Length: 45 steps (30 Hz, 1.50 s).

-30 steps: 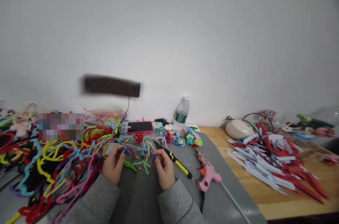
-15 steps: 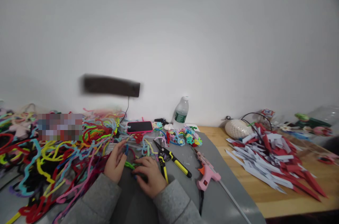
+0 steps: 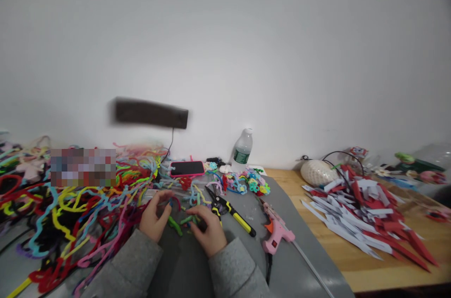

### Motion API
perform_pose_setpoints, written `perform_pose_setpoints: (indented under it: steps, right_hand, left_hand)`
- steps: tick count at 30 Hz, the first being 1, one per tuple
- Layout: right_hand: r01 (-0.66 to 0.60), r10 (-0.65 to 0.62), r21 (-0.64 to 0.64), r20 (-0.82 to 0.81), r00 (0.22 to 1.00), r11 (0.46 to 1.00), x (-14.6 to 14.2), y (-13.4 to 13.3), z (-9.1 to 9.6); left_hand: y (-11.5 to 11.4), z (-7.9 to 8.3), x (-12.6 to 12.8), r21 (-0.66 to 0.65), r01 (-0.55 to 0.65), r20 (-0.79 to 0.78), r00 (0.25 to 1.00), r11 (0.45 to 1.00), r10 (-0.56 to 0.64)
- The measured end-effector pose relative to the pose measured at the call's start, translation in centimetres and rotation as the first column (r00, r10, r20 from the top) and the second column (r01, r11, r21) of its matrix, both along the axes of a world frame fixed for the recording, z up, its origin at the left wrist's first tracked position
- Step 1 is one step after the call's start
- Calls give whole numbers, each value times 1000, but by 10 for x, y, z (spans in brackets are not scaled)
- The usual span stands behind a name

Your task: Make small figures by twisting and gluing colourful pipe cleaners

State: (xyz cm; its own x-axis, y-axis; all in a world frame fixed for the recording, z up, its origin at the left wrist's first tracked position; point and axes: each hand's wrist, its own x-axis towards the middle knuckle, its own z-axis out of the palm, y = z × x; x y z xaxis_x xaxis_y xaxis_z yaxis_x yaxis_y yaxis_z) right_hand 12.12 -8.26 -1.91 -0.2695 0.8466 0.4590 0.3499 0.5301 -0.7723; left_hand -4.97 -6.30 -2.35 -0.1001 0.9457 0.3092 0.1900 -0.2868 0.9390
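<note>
My left hand (image 3: 155, 217) is curved above the grey table mat, with its thumb and fingers apart and nothing clearly between them. Just beside its thumb lies a short bright green pipe cleaner piece (image 3: 175, 226). My right hand (image 3: 208, 231) pinches a light green pipe cleaner piece (image 3: 189, 219) between thumb and fingers, partly hidden by them. Dark blue shows at the fingertips, probably on the nails. Right behind the right hand are yellow-and-black pliers (image 3: 240, 222), one handle partly covered by that hand.
Tangled coloured pipe cleaners (image 3: 70, 208) spread over the left side. Behind my hands are a pink-edged phone (image 3: 187, 168), small pipe cleaner flowers (image 3: 254, 183) and a water bottle (image 3: 242, 150). Rightward lie a pink glue gun (image 3: 278, 237) and red and white paper strips (image 3: 373, 213).
My hands have drawn slightly apart, and the right hand's fingers have closed on the light green piece. More of the bright green piece shows between the hands.
</note>
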Motion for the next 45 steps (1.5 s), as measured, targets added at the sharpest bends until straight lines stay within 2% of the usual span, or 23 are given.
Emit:
perform_pose_setpoints:
  steps: [3, 6, 8, 11, 14, 16, 18, 20, 23, 25, 27, 30, 32, 34, 37, 39, 41, 43, 45]
  right_hand:
    - [-73, 75, -14, 167, 983, 997, -2, -3, 0]
    - [-149, 141, -2, 338, 930, 989, -4, -6, -2]
    - [-169, 156, 2, 379, 912, 986, -5, -6, -4]
    - [-171, 156, 10, 358, 921, 985, -6, -4, -5]
    - [-137, 126, 40, 210, 970, 990, -5, -3, -2]
    - [-85, 83, 46, 36, 996, 995, -2, -1, 1]
    - [6, -5, 4, -149, 989, 1000, 3, 1, 1]
    - [90, -115, -90, -324, 939, 992, 8, 5, -2]
    - [61, -182, -228, -560, 808, 972, 16, 10, -11]
    - [17, -198, -275, -646, 737, 961, 19, 12, -17]
    - [12, -217, -292, -680, 701, 956, 20, 14, -22]
    - [19, -224, -289, -697, 681, 957, 20, 15, -25]
    - [18, -220, -283, -702, 677, 959, 19, 15, -25]
    - [26, -211, -268, -690, 692, 963, 19, 14, -22]
    - [85, -189, -202, -578, 794, 976, 17, 10, -13]
    - [160, -191, -107, -438, 878, 981, 16, 7, -7]
    - [240, -227, 12, -286, 931, 971, 14, 3, -3]
    - [298, -282, 105, -145, 948, 949, 12, 0, -1]
    - [324, -324, 137, -18, 946, 936, 10, -1, -2]
  left_hand:
    - [0, -2, 1, -5, 7, -8, 1000, 1000, -7]
    - [-1, -3, 1, -1, -11, 4, 1000, 1000, 11]
    - [-1, -3, 0, 0, -17, 20, 1000, 1000, 17]
    - [-1, -1, -2, 11, -23, 29, 999, 1000, 23]
    - [-1, 2, -4, 32, -47, 17, 999, 998, 46]
    - [-1, 4, -5, 46, -54, 34, 998, 997, 52]
    - [0, 5, -4, 55, -27, 68, 997, 998, 23]
    - [-1, 5, -1, 53, 18, 100, 995, 998, -23]
    - [-4, 5, 7, 26, 99, 70, 992, 995, -101]
    - [-7, 4, 12, -5, 200, -63, 978, 980, -200]
    - [-11, 3, 17, -10, 311, -273, 913, 950, -302]
    - [-14, 0, 21, 19, 410, -548, 767, 912, -334]
    - [-13, -4, 21, -5, 430, -637, 694, 903, -334]
    - [-12, -6, 20, -43, 436, -665, 659, 899, -351]
    - [-11, -5, 20, -49, 436, -648, 671, 898, -361]
    - [-11, -3, 20, -38, 430, -629, 691, 902, -356]
    - [-11, 0, 19, -14, 432, -602, 716, 902, -353]
    - [-10, 3, 15, 17, 418, -562, 755, 908, -337]
    - [-8, 4, 9, 33, 337, -524, 808, 941, -271]
